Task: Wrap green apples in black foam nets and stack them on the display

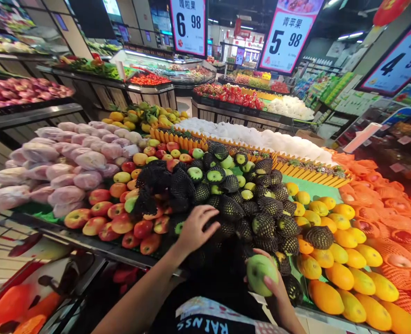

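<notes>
A bare green apple (262,274) rests in my right hand (276,292), which is closed around it at the front edge of the display. My left hand (195,230) reaches over the near part of the pile with its fingers apart and slightly bent. Below its fingertips are green apples in black foam nets (231,208); whether the fingertips touch one cannot be made out. A heap of loose black foam nets (167,185) lies just beyond and to the left of that hand. Several green apples (215,176) poke out of their nets farther back.
Red apples (122,222) and wrapped pale pink fruit (90,160) lie on the left. Yellow-orange fruit (339,253) and fruit in orange nets (396,241) fill the right. A yellow fence divider (309,169) runs behind. Price signs (285,37) hang overhead. A cart (28,297) stands at lower left.
</notes>
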A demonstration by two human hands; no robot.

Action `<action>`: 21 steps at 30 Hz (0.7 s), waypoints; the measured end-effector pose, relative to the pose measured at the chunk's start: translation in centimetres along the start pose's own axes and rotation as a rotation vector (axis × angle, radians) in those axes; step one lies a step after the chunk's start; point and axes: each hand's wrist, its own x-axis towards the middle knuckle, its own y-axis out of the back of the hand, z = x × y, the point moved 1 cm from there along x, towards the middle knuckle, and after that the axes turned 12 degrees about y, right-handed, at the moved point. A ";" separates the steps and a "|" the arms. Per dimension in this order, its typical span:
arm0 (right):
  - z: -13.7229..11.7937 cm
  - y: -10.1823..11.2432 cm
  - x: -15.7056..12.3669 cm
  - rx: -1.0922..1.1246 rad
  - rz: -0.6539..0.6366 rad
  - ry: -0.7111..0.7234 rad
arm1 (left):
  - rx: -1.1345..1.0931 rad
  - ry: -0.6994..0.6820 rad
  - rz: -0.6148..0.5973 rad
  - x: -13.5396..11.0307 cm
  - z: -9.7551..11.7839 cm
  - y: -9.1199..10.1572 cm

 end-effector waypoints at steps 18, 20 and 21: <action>7.8 -8.6 -7.1 0.240 0.162 0.050 | 0.004 0.172 0.344 2.0 -7.2 5.9; 8.2 -9.4 -6.6 0.237 0.147 0.069 | -0.152 0.134 0.220 -0.2 -4.9 5.7; 8.4 -9.8 -6.1 0.192 0.154 0.091 | -0.212 0.123 0.102 -1.4 -3.8 5.3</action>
